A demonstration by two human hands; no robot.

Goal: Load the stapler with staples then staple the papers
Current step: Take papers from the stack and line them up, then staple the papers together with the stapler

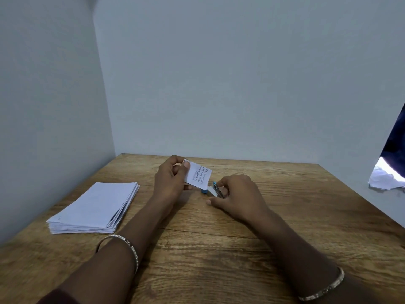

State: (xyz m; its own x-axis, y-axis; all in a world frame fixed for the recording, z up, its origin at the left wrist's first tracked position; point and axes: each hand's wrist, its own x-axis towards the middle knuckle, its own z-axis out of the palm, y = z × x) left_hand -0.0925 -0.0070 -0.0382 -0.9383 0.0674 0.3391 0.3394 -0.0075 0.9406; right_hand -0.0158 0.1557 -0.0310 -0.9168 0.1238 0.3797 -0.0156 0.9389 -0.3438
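Note:
My left hand (172, 177) pinches a small folded set of printed papers (199, 174) and holds it tilted just above the table. A corner of those papers sits in the mouth of a small blue and metal stapler (214, 189). My right hand (237, 195) is wrapped over the stapler's rear on the tabletop, so most of its body is hidden. Whether staples are inside cannot be seen.
A stack of white paper slips (94, 208) lies on the left of the wooden table (219, 249). Grey walls close the left and back sides. Crumpled white paper (385, 178) and dark cloth (396, 139) show past the right edge.

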